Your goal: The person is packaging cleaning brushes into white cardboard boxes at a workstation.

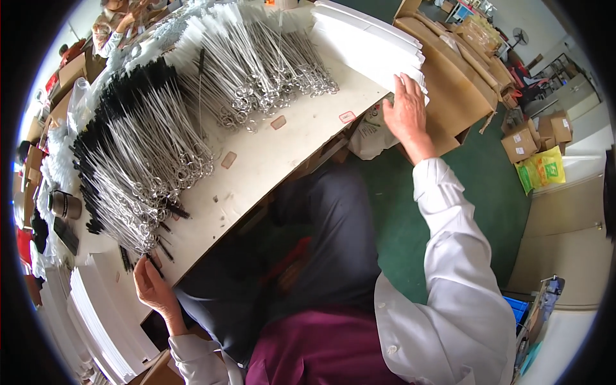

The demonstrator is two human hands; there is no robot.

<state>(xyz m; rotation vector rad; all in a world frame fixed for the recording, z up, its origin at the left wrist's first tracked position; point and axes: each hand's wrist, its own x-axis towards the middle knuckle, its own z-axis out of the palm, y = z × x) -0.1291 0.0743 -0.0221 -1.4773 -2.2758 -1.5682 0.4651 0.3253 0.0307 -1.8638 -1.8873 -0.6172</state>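
Observation:
Two heaps of wire-handled brushes with ring ends lie on the pale table: black-bristled brushes at the left, white-bristled brushes farther back. By the table's near left edge, my left hand has its fingers drawn together beside the ring ends. A small black brush lies right at its fingertips; whether the fingers grip it is hard to see. My right hand reaches far right, fingers stretched out, against the end of a stack of flat white cartons. It grips nothing that I can see.
Beside the white stack stands a large open cardboard box. More white folded cartons stand at lower left, near a dark metal cup. My legs are under the table. Another person sits beyond the heaps.

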